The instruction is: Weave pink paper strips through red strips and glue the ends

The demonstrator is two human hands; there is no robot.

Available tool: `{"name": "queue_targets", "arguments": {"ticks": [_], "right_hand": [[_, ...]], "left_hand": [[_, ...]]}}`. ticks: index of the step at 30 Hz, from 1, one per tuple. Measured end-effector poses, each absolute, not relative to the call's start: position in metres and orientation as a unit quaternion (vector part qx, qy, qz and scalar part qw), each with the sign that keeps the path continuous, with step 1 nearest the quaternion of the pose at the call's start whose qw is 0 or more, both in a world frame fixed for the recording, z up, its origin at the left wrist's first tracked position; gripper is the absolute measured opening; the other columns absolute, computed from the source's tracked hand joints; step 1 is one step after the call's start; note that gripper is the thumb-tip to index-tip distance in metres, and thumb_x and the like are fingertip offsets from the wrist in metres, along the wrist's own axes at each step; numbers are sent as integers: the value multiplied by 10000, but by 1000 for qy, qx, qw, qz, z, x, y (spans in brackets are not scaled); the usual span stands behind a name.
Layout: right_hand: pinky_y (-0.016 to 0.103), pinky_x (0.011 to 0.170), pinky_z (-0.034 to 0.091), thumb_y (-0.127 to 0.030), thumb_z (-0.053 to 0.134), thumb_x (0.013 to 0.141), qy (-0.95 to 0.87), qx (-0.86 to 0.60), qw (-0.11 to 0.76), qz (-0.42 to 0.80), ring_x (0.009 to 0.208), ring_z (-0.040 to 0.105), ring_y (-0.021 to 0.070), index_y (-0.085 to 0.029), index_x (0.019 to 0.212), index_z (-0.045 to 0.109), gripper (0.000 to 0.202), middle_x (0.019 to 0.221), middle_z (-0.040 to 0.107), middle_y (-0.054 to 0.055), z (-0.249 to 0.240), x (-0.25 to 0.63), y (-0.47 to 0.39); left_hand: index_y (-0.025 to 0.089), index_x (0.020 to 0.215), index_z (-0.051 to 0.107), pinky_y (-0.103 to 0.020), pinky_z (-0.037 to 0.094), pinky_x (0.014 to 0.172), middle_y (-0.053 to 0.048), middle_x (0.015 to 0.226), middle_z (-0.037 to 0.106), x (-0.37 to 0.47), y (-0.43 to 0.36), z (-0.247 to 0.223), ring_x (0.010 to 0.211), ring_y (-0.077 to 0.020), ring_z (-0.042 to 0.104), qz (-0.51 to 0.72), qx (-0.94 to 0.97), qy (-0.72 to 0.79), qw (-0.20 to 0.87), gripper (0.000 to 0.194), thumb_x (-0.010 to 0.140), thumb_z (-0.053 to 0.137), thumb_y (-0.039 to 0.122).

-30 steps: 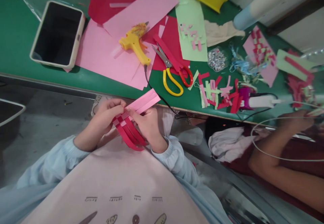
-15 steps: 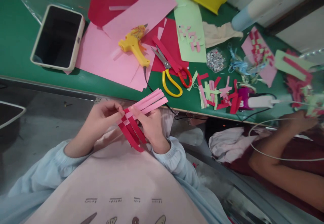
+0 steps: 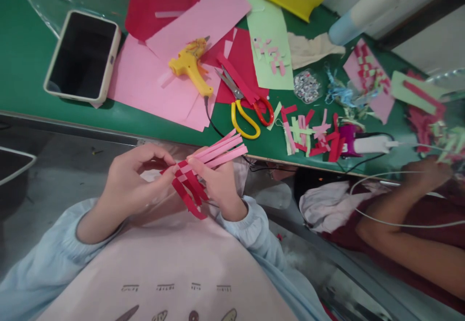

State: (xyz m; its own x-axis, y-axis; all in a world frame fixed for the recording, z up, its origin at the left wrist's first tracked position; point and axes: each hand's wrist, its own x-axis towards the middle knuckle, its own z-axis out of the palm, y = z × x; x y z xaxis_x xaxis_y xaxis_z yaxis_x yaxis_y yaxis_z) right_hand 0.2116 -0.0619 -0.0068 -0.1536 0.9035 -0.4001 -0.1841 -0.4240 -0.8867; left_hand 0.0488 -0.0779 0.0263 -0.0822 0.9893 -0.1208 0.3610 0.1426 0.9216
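Over my lap, just off the table's front edge, I hold red and pink paper strips (image 3: 189,187) woven together in a small check. Loose red ends hang down toward my apron, and pink ends fan out up to the right. My left hand (image 3: 134,183) pinches the left end of a red strip between thumb and forefinger. My right hand (image 3: 221,181) grips the weave where the pink strips (image 3: 227,149) come out, thumb on top; its other fingers are mostly hidden underneath.
On the green table (image 3: 160,126) lie a phone (image 3: 82,55), a yellow glue gun (image 3: 192,64), scissors (image 3: 240,100), pink paper (image 3: 145,84) and cut strips (image 3: 314,132). Behind them stands a bottle (image 3: 366,8). A co-worker's arm (image 3: 403,224) reaches in at the right. A black cord hangs by my right hand.
My left hand has shifted slightly left and pulls a red strip end out farther from the weave. The pink ends are spread wider; my right hand keeps its hold.
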Motion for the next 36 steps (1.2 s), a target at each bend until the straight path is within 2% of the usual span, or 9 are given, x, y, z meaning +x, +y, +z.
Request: {"name": "queue_targets", "arguments": {"ticks": [3, 6, 11, 17, 24, 36], "right_hand": [[300, 669, 581, -379, 768, 743, -387, -501, 407, 659, 736, 670, 168, -200, 793, 705, 196, 793, 712, 31, -4, 212, -63], [300, 650, 576, -359, 758, 767, -414, -478, 409, 657, 734, 667, 167, -214, 796, 710, 156, 794, 707, 23, -2, 213, -63], [324, 774, 571, -278, 742, 792, -492, -441, 439, 609, 810, 675, 167, -255, 733, 734, 64, 802, 702, 4, 0, 213, -61], [328, 777, 569, -249, 743, 787, -526, -442, 440, 578, 773, 673, 163, -266, 707, 756, 83, 785, 711, 0, 3, 212, -60], [282, 742, 574, -205, 735, 800, -584, -397, 465, 534, 747, 668, 144, -213, 732, 758, 72, 773, 728, 12, -8, 211, -59], [301, 746, 588, -235, 734, 803, -563, -404, 475, 542, 754, 683, 147, -234, 735, 749, 70, 780, 739, 0, -11, 207, -62]], "left_hand": [[165, 758, 660, -224, 522, 656, -17, 751, 667, 49, -78, 27, 686, -119, 608, 371, 558, 628, 397, 96, 698, 691, 233], [167, 756, 651, -220, 510, 635, -16, 761, 656, 48, -76, 24, 693, -122, 605, 357, 551, 618, 432, 88, 699, 681, 227], [185, 724, 598, -216, 461, 592, 6, 742, 607, 49, -73, 21, 663, -112, 570, 353, 548, 592, 473, 54, 694, 642, 173], [225, 714, 568, -275, 463, 662, -9, 753, 606, 50, -73, 21, 702, -152, 567, 397, 612, 542, 417, 84, 695, 601, 150], [237, 726, 516, -319, 463, 708, -16, 772, 610, 50, -73, 22, 758, -180, 582, 389, 692, 514, 324, 178, 679, 574, 75], [221, 704, 492, -314, 464, 697, -35, 776, 612, 51, -72, 22, 750, -173, 593, 387, 695, 519, 313, 158, 680, 531, 70]]}}
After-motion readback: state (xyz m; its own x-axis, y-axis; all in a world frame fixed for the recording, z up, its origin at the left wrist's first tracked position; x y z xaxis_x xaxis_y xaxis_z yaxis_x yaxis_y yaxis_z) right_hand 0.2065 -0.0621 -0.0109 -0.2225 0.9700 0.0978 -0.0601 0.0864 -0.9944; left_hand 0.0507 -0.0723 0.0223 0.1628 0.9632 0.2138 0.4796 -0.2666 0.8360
